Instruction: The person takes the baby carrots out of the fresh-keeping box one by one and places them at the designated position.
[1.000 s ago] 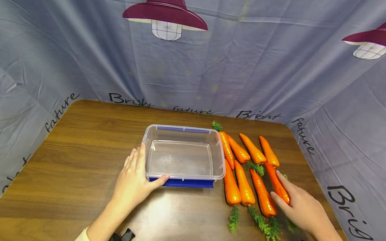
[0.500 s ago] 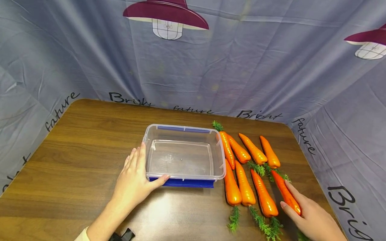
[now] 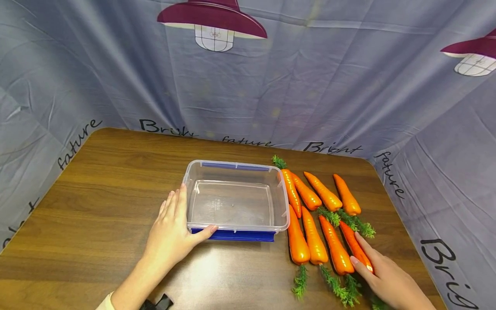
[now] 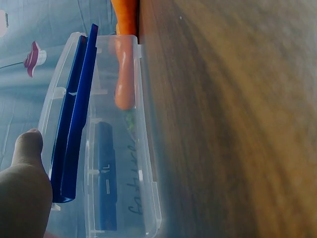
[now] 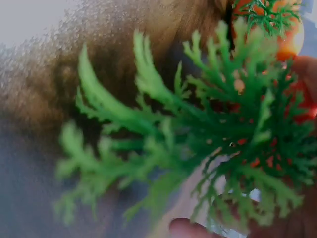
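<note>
In the head view, a clear plastic food container (image 3: 232, 202) without a lid stands mid-table. Its blue clasp (image 3: 236, 234) hangs along the front side. My left hand (image 3: 170, 232) rests at its front left corner, fingers straight along the left wall and thumb on the front rim. At the right, my right hand (image 3: 387, 271) holds a carrot (image 3: 354, 245) between thumb and fingers, its tip pointing away from me. In the right wrist view, green carrot leaves (image 5: 213, 129) hide much of that hand. A neighbouring carrot (image 3: 336, 245) lies just left of the held one.
Several more carrots with green tops lie in two rough rows right of the container, the nearest one (image 3: 297, 241) beside its wall. A printed grey-blue curtain (image 3: 263, 94) encloses the wooden table (image 3: 108, 181). A black strap (image 3: 160, 303) shows at the front edge.
The right hand first drew the held carrot right and toward me, then moved it back left beside its neighbour, which shifted slightly left. The left hand and container have stayed put.
</note>
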`<state>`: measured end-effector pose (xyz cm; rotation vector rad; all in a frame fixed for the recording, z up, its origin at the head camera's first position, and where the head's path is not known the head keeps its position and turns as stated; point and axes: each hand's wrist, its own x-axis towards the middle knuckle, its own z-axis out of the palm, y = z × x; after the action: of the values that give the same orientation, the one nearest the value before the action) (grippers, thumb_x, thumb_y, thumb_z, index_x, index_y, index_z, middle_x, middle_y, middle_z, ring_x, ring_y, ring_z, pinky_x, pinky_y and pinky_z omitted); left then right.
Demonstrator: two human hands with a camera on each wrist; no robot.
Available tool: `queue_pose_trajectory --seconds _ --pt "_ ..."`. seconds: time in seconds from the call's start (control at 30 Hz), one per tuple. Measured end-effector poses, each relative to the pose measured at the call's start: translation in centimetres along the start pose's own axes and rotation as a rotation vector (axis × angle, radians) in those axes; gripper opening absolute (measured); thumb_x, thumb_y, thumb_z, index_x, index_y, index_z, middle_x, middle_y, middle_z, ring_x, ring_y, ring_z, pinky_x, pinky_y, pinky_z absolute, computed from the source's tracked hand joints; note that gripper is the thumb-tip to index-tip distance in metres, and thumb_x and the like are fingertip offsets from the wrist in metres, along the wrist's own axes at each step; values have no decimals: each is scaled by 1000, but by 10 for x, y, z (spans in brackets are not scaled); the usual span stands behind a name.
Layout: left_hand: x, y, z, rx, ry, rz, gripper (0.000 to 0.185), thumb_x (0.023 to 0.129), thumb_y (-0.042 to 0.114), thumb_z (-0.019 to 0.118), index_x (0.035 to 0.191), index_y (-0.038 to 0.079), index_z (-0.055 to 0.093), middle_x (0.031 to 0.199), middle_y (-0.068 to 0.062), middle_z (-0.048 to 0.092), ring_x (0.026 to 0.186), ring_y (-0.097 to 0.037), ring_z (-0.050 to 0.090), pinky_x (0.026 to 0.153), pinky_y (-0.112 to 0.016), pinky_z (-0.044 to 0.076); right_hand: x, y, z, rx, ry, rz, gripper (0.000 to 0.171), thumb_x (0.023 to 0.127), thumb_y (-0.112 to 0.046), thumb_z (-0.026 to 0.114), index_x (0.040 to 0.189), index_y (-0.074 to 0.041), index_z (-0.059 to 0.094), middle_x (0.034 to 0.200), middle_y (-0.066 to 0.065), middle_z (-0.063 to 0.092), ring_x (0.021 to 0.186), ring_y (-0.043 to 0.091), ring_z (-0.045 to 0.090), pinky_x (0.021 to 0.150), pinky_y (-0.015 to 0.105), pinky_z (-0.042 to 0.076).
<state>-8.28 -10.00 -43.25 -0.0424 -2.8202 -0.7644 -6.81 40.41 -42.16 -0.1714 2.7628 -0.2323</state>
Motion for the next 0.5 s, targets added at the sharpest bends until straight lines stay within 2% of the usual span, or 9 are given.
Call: queue_pose_trajectory --seconds 0.23,0.5 --pt "0 0 1 2 -1 0 127 71 80 66 160 6 12 153 -34 35 145 -47 33 119 -58 28 0 4 5 65 4 -2 75 104 -53 38 161 -12 10 150 34 38 125 56 50 91 68 46" --pt "0 0 1 1 7 1 127 71 79 67 159 5 13 152 -34 36 144 -47 33 119 -59 28 3 9 9 95 -27 3 77 105 -52 34 160 -9 4 153 36 30 129 58 45 93 69 44"
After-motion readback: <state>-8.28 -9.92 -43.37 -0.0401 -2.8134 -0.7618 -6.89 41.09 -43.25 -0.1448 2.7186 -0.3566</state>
